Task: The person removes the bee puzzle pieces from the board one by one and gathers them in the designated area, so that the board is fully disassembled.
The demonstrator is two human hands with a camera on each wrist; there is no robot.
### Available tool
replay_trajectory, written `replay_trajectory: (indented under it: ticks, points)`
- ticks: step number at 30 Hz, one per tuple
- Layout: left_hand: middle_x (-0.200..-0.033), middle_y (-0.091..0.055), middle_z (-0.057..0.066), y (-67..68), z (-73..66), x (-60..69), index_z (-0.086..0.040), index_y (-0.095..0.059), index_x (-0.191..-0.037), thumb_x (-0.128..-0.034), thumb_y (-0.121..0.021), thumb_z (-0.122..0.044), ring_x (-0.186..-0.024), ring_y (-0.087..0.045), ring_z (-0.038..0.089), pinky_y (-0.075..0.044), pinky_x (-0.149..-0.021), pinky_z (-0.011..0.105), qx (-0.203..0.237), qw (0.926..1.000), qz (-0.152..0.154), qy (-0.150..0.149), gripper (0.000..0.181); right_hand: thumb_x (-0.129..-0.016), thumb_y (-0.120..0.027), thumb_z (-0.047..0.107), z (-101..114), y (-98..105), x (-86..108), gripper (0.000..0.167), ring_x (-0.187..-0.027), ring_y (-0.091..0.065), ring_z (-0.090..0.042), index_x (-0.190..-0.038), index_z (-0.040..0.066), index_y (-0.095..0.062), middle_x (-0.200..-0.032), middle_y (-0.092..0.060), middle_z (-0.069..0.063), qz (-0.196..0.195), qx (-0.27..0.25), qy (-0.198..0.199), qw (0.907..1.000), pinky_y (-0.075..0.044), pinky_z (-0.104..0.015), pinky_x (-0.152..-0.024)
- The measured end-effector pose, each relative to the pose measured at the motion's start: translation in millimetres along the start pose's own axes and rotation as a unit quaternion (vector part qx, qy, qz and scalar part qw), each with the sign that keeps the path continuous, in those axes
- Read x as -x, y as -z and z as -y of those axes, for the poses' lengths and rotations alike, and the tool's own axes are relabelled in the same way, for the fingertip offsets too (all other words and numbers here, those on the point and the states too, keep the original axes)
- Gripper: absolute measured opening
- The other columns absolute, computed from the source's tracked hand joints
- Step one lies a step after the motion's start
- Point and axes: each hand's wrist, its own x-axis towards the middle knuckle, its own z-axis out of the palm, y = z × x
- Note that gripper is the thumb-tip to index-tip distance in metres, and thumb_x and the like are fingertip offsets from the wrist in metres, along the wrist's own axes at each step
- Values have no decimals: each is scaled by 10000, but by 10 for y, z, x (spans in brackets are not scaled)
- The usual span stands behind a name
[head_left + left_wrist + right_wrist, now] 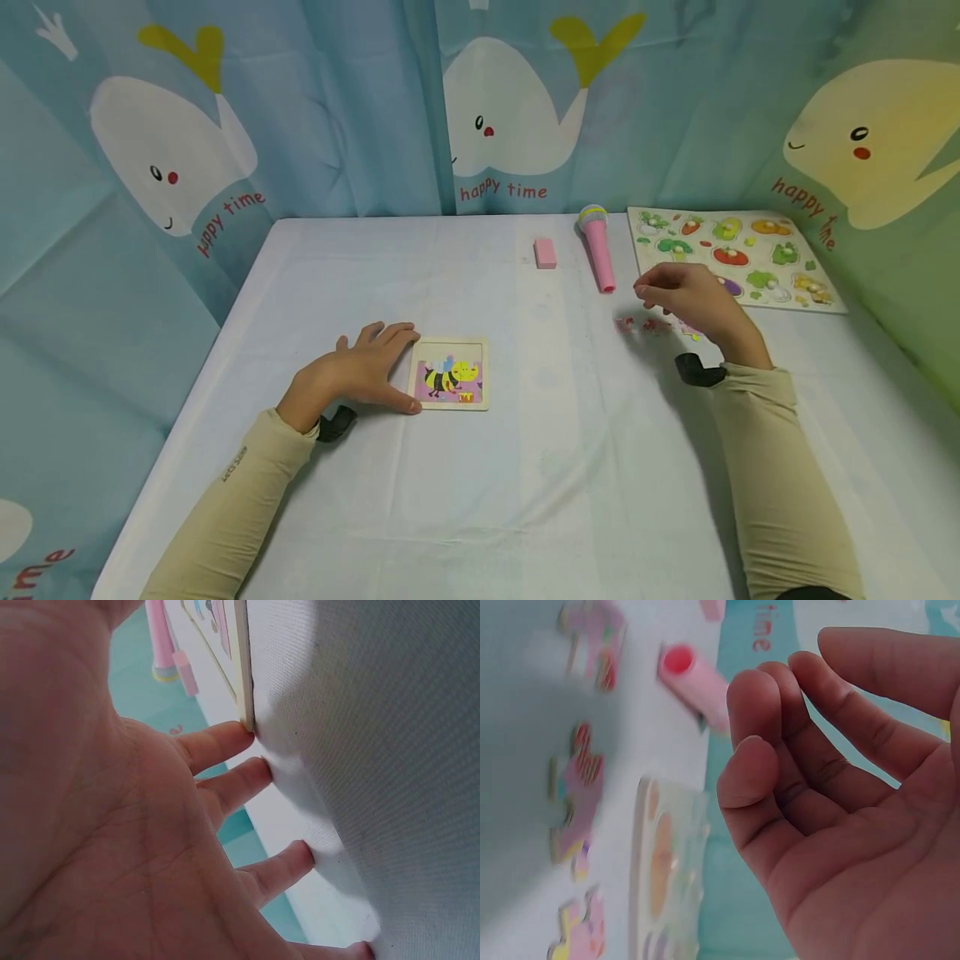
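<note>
A small square jigsaw puzzle (pixel 450 374) lies flat on the table, its wooden frame holding a bee picture with bare wood across the top. My left hand (pixel 365 369) rests at its left side, fingers spread, with thumb and forefinger touching the frame. In the left wrist view, a fingertip meets the frame's corner (pixel 248 724). My right hand (pixel 693 302) hovers over several loose jigsaw pieces (pixel 652 326), its fingers loosely bent. Nothing shows between its fingers in the right wrist view, where the pink pieces (pixel 579 802) lie apart from the hand.
A pink toy microphone (pixel 598 254) lies at the back, right of a small pink block (pixel 545 253). Behind my right hand is a vegetable peg board (pixel 813 279), partly covered by that hand. Whale-print curtains (pixel 360 108) hang behind the table and along both sides.
</note>
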Motion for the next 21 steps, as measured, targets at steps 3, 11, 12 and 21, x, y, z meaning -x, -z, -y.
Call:
replay_trajectory:
  ticks: [3, 11, 12, 21]
  points:
    - [-1767, -173, 99, 3, -6, 5, -127, -290, -1678, -837, -867, -585, -1595, -86, 485, -97, -1141, 842, 5, 10000, 14, 9, 1118, -1104, -618, 310, 107, -45, 16, 392, -1031, -617, -354, -1288, -31, -672, -1109, -713, -188, 23, -23, 188, 9998, -510, -413, -847]
    - [-1767, -176, 93, -3, -10, 10, -122, -304, -1673, -844, -863, -584, -1596, -91, 480, -102, -1142, 840, -7, 10000, -2, -11, 1101, -1091, -648, 260, 297, -196, 10, 334, -1004, -663, -339, -1269, -16, -704, -1112, -732, -186, 197, 19, 587, 9981, -517, -295, -783]
    - [-1768, -175, 92, -4, -11, 11, -123, -305, -1673, -845, -862, -585, -1597, -90, 479, -103, -1142, 839, -9, 10000, 6, -10, 1100, -1089, -650, 252, 318, -217, 9, 326, -997, -663, -342, -1265, -17, -706, -1110, -732, -191, 226, 13, 622, 9978, -519, -298, -776]
    - [-1769, -167, 96, 18, -29, 28, -120, -292, -1679, -851, -861, -573, -1597, -84, 480, -105, -1141, 840, -53, 10000, 13, -10, 1102, -1073, -673, 192, 507, -407, 6, 246, -960, -664, -313, -1199, -14, -722, -1084, -729, -196, 400, -1, 960, 9946, -517, -290, -796]
